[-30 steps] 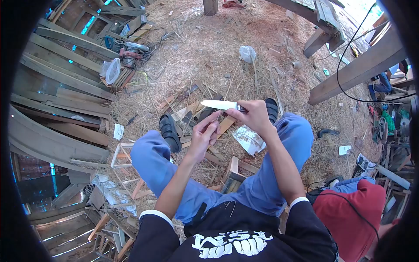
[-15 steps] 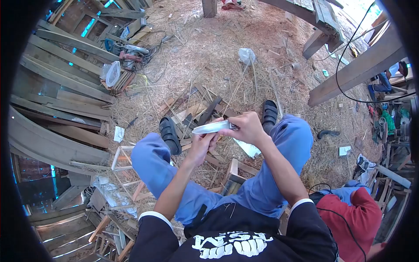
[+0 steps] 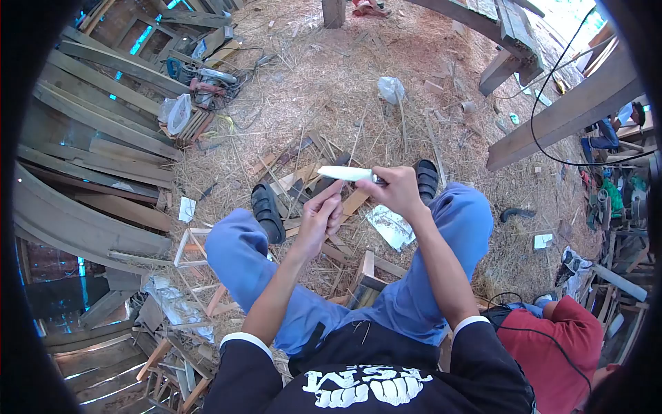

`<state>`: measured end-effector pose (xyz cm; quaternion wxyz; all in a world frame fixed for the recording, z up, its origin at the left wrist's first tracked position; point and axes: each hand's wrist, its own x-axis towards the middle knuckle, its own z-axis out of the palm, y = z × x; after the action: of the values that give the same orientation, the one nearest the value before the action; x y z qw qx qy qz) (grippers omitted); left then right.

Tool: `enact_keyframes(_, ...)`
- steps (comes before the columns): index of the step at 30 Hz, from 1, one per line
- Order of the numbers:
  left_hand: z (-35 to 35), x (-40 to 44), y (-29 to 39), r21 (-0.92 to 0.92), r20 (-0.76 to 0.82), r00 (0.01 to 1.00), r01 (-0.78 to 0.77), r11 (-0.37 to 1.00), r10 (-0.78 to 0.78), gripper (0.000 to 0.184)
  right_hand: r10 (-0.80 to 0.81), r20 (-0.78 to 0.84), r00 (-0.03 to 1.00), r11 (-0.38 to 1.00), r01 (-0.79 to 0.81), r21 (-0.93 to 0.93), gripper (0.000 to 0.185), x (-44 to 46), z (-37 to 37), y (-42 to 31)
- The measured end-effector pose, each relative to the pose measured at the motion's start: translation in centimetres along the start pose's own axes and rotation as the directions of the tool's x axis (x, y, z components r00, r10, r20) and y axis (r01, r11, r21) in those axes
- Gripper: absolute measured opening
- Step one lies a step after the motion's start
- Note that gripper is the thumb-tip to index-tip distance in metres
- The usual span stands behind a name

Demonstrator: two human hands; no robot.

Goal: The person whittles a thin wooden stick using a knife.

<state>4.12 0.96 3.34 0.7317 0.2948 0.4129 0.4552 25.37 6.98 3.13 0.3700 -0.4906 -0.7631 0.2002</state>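
Note:
My right hand [image 3: 396,190] is closed around the handle end of a knife [image 3: 345,173], whose broad, bright blade points left. Just below the blade, my left hand [image 3: 321,215] has curled fingers, with the index finger reaching up towards the blade's underside. Whether that finger touches the blade, and what the curled fingers hold, if anything, I cannot make out. Beneath the hands, wood offcuts [image 3: 296,181] and a white sheet [image 3: 392,226] lie on the ground between my sandalled feet.
Straw and shavings cover the ground. A power saw [image 3: 209,86] lies by stacked boards [image 3: 96,169] at left. A small wooden frame [image 3: 189,248] is beside my left knee. A person in a red top [image 3: 552,348] sits close on my right. A thick beam [image 3: 565,114] slants at upper right.
The knife has risen and turned, so its blade lies nearer level and further right. My left hand has dropped lower, away from the blade, uncovering more of the white sheet.

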Motion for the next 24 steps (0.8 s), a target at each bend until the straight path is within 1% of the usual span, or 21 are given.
enact_keyframes(3,-0.2,-0.4,-0.2,0.01,0.016,0.999,0.037,0.999,-0.037,0.019,-0.105,0.028,0.994,0.994,0.106,-0.033,0.046,-0.4,0.0,-0.5)
enact_keyframes(4,-0.7,-0.2,-0.6,0.01,0.042,0.998,0.052,0.999,-0.053,0.016,-0.199,0.062,0.978,0.978,0.202,-0.055,0.048,-0.8,0.3,-0.6)
enact_keyframes(5,-1.0,-0.1,-0.9,0.012,0.036,0.997,0.068,0.998,-0.069,0.015,-0.193,0.163,0.967,0.972,0.212,-0.103,0.048,-1.1,0.3,-0.7)
enact_keyframes(7,-0.7,-0.3,-0.6,0.016,0.019,0.994,0.105,0.994,-0.106,0.014,-0.229,0.062,0.971,0.969,0.234,-0.081,0.047,-0.8,0.0,-0.4)
enact_keyframes(8,-1.3,0.1,-1.0,0.064,0.053,0.997,0.049,0.997,-0.052,0.02,-0.145,0.009,0.989,0.987,0.146,-0.061,0.047,-0.6,-0.3,-0.2)
enact_keyframes(9,-0.9,-0.1,-0.6,0.061,0.064,0.997,0.045,0.997,-0.048,0.025,-0.058,-0.042,0.997,0.998,0.056,-0.037,0.047,-0.3,-0.5,0.2)
enact_keyframes(10,0.0,-0.5,0.1,0.058,0.076,0.996,0.04,0.997,-0.045,0.03,0.019,-0.034,0.999,0.999,-0.021,-0.04,0.046,-0.2,-0.8,0.7)
enact_keyframes(11,0.5,-0.7,0.5,0.056,0.09,0.995,0.035,0.998,-0.04,0.036,-0.024,-0.032,0.999,0.999,0.022,-0.05,0.048,-0.3,-0.8,0.7)
enact_keyframes(12,0.1,-0.6,0.2,0.064,0.113,0.991,0.065,0.996,-0.071,0.048,-0.067,-0.033,0.997,0.996,0.065,-0.061,0.05,-0.4,-0.8,0.3)
enact_keyframes(13,-0.1,-0.6,-0.1,0.064,0.099,0.992,0.073,0.995,-0.079,0.047,-0.112,-0.034,0.993,0.991,0.11,-0.072,0.051,-0.3,-0.7,0.0)
enact_keyframes(14,-0.3,-0.5,-0.4,0.064,0.084,0.993,0.078,0.995,-0.083,0.047,-0.201,-0.024,0.979,0.977,0.198,-0.084,0.052,-0.7,-0.2,-0.3)
enact_keyframes(15,-0.3,-0.5,-0.3,0.064,0.065,0.994,0.083,0.994,-0.087,0.047,-0.22,0.083,0.972,0.972,0.225,-0.064,0.053,-0.9,-0.2,-1.0)
enact_keyframes(17,-0.3,-0.5,-0.1,0.055,0.072,0.993,0.085,0.995,-0.089,0.046,-0.215,0.093,0.972,0.972,0.223,-0.076,0.053,-0.8,-0.2,-1.1)
enact_keyframes(19,-0.1,-0.2,0.1,0.045,0.072,0.994,0.073,0.996,-0.076,0.046,-0.115,-0.022,0.993,0.99,0.112,-0.08,0.052,-0.1,-0.4,0.1)
enact_keyframes(20,0.1,-0.5,0.2,0.039,0.091,0.994,0.052,0.998,-0.055,0.045,-0.021,-0.048,0.999,0.999,0.02,-0.03,0.051,0.0,-0.5,0.4)
enact_keyframes(23,0.0,-0.6,-0.2,0.069,0.076,0.994,0.069,0.995,-0.074,0.044,-0.15,-0.018,0.988,0.986,0.148,-0.077,0.049,-0.3,-0.4,-0.1)
enact_keyframes(24,0.0,-0.5,-0.3,0.064,0.081,0.994,0.066,0.996,-0.071,0.042,-0.216,0.017,0.976,0.976,0.216,-0.036,0.05,-0.8,0.0,-0.6)
